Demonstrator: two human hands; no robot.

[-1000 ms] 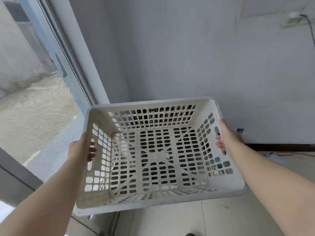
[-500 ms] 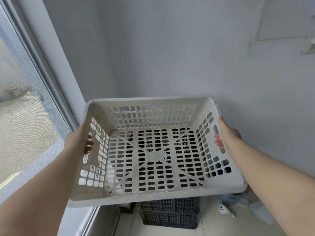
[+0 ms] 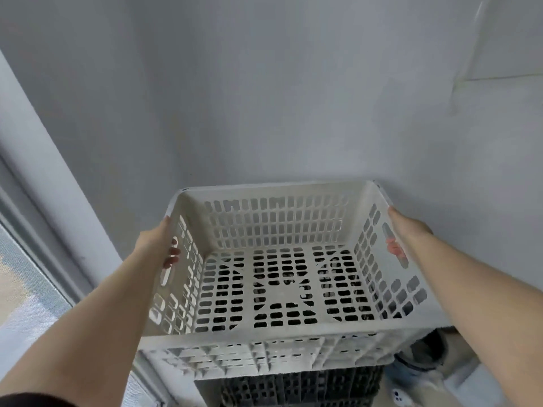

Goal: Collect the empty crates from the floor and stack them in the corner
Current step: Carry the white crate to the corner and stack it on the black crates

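White slotted crate (image 3: 282, 277), gripped through its handle slots by left hand (image 3: 157, 245) and right hand (image 3: 407, 230), has come lower, now directly above the black crate (image 3: 293, 389).

I see little of the floor (image 3: 458, 389), just a pale strip at the bottom right. A black crate (image 3: 293, 390) stands on it in the corner. Right of the black crate sits a dark round container (image 3: 423, 355), close beside it. A small white object (image 3: 397, 397) lies on the floor just right of the black crate's lower edge; too blurred to identify.
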